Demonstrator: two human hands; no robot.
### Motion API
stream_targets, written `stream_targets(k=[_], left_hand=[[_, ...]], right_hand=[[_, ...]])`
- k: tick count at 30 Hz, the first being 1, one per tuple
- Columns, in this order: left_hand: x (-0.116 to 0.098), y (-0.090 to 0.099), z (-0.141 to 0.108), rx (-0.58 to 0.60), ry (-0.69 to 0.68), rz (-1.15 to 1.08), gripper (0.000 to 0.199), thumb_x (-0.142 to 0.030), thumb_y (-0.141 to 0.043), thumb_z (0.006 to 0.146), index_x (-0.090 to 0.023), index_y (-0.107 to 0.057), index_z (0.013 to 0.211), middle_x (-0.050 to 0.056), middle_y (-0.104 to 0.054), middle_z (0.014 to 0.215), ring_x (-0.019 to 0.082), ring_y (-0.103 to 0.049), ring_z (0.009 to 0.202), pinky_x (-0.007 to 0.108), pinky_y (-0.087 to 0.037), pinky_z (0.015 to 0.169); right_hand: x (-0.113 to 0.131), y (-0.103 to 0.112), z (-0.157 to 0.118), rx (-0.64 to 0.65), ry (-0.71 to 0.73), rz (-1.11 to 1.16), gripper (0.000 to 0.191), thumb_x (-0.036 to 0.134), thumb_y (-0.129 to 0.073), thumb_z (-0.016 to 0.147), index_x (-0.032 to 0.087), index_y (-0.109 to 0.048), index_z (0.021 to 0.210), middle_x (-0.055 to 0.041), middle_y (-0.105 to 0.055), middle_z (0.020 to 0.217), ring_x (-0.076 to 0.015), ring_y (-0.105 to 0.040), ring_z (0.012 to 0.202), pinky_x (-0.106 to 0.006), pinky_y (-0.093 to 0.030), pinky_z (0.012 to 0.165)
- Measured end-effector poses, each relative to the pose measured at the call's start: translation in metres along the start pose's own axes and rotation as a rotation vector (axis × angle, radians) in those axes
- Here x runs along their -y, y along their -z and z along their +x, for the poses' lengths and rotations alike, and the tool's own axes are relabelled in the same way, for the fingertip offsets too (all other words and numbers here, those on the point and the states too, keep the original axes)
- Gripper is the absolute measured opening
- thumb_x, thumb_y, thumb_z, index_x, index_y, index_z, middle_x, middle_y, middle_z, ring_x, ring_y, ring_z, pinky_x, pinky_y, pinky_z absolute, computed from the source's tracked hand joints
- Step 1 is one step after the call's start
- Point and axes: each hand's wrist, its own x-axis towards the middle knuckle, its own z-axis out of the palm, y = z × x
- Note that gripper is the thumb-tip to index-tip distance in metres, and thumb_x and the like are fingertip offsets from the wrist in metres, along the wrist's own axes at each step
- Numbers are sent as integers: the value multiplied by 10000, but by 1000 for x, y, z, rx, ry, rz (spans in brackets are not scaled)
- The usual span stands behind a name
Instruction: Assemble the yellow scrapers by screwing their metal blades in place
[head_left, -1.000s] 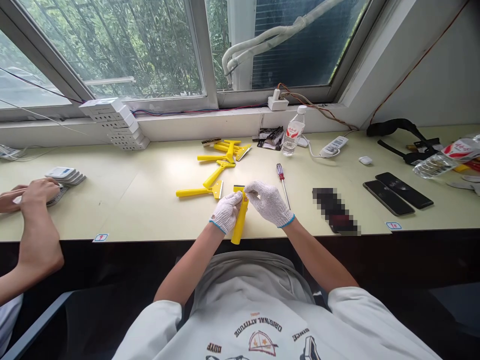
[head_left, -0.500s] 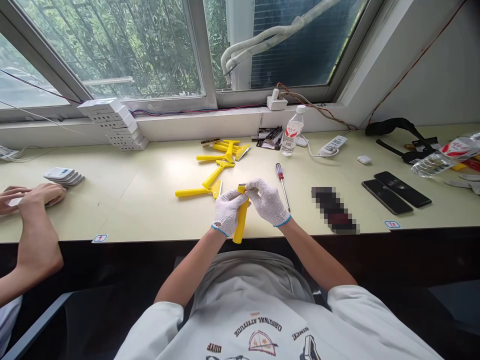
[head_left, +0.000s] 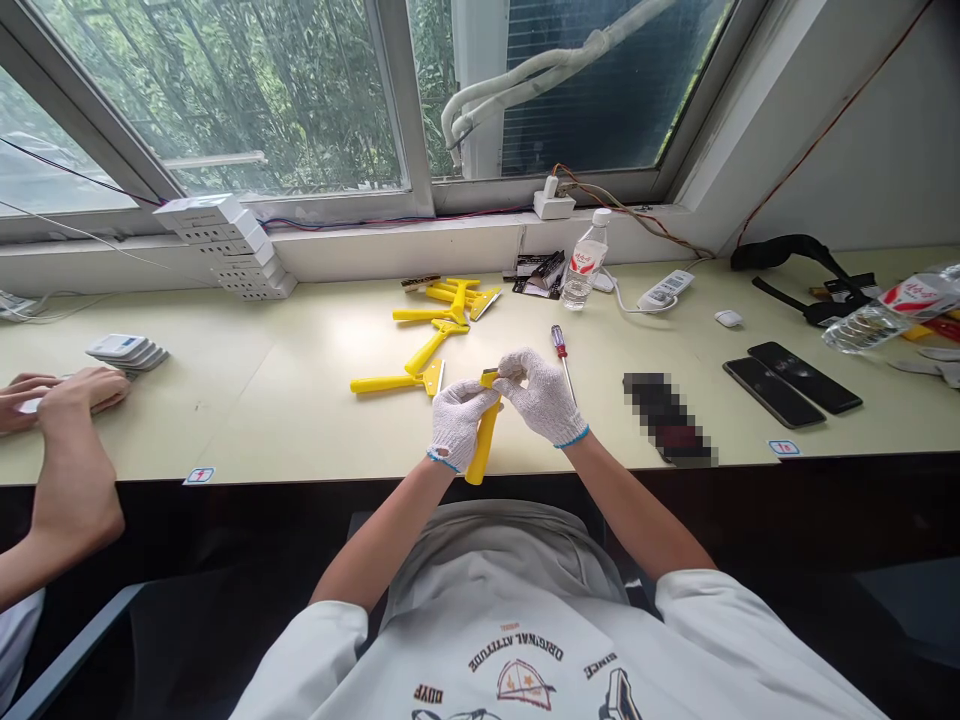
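Observation:
My left hand [head_left: 455,422], in a white knit glove, is closed around a yellow scraper [head_left: 484,443] near its head. The handle points down towards the table's front edge. With thumb and fingertips my gloved right hand [head_left: 546,402] pinches the top end of the same scraper, where a small dark edge shows. What exactly lies under those fingertips is hidden. Just left of my hands lies another yellow scraper [head_left: 390,384] with its blade towards me. Further back are several more yellow scrapers [head_left: 426,352]. Behind my right hand lies a screwdriver [head_left: 559,342].
A water bottle [head_left: 586,262] stands at the back beside black packaging [head_left: 538,272] and a power strip [head_left: 666,291]. Two phones [head_left: 805,378] lie at the right. On the left, another person's hands [head_left: 82,390] work near a stack of white devices [head_left: 126,350].
Both hands have shifted very slightly to the right with the scraper. My right hand has risen a little, its fingers still at the scraper's top end.

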Motion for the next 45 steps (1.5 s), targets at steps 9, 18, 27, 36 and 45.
stream_targets(k=[9,18,27,36,45], left_hand=[[9,0,-1,142,174,-62,405,-371,-1063,679,-159,-850,950,83,-816,936,186,-731,762,386,-664,814],[26,3,5,153,324,-209,337,-271,-982,819,-172,-786,1076,90,-767,1043,155,-684,778,393,-665,882],[26,6,9,85,348,-271,286,-184,-949,847,-165,-760,1061,74,-763,1011,140,-702,776,314,-673,799],[21,8,14,68,343,-325,242,-148,-922,875,-157,-719,1006,40,-717,917,116,-677,723,277,-648,746],[28,7,10,50,277,-220,440,-236,-1027,760,-195,-604,874,27,-740,943,137,-700,744,327,-651,747]], right_hand=[[-20,23,14,196,-168,64,295,346,-833,843,204,-793,1099,-71,-825,1106,-234,-753,1005,-376,-608,897],[-40,36,26,114,-239,-78,252,395,-676,1002,193,-753,1131,-101,-816,1113,-239,-762,1030,-380,-607,966],[-85,67,34,168,-653,-556,321,125,-693,880,85,-705,1199,-287,-764,1164,-380,-735,1074,-451,-536,972],[-41,82,38,31,-472,499,713,293,-748,715,225,-620,1414,34,-649,863,-104,-426,546,-247,-333,490],[6,94,30,-338,-221,687,473,648,-834,874,272,-580,1007,40,-685,688,-82,-413,395,-225,-230,351]])
